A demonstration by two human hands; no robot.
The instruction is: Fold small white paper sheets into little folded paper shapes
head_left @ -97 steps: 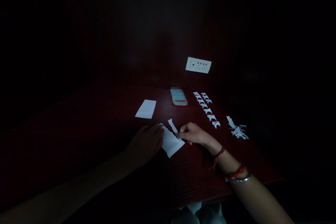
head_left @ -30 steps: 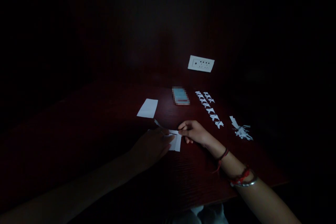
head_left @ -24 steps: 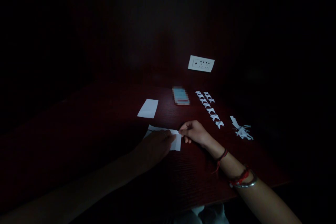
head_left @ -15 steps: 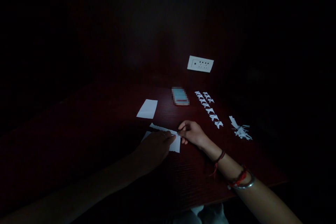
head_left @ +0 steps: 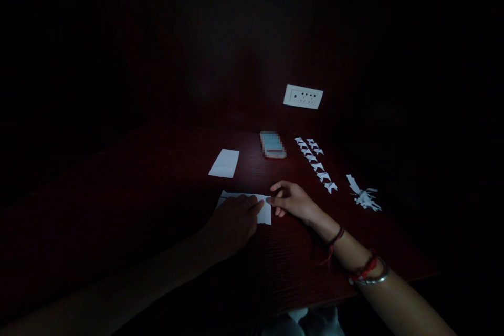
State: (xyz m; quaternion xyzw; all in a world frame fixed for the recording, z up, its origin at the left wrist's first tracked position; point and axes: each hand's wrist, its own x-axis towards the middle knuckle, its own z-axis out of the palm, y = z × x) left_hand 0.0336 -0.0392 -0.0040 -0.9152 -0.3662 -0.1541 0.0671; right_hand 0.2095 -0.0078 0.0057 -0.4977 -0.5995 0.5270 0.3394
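A small white sheet of paper (head_left: 265, 214) lies on the dark red table under my left hand (head_left: 235, 220). A narrow white paper strip (head_left: 260, 197) runs along its far edge, with a dark gap between them at the left end. My left hand is closed on the sheet, thumb and forefinger together near its right part, and it covers the middle. At the right end, my right hand (head_left: 292, 201) pinches the strip between thumb and forefinger; its other fingers are curled. Red cords and a silver bangle circle the right wrist and forearm.
Another white paper piece (head_left: 224, 163) lies farther back. Beside it is a blurred-out phone-like object (head_left: 273, 145). Folded paper pieces (head_left: 317, 166) form two rows at right, near a heap of paper scraps (head_left: 366, 199). A wall socket (head_left: 303, 96) is behind.
The strip has come down from a slanted position to lie nearly level with the sheet's far edge. Both hands keep their hold. The whole view has shifted slightly.
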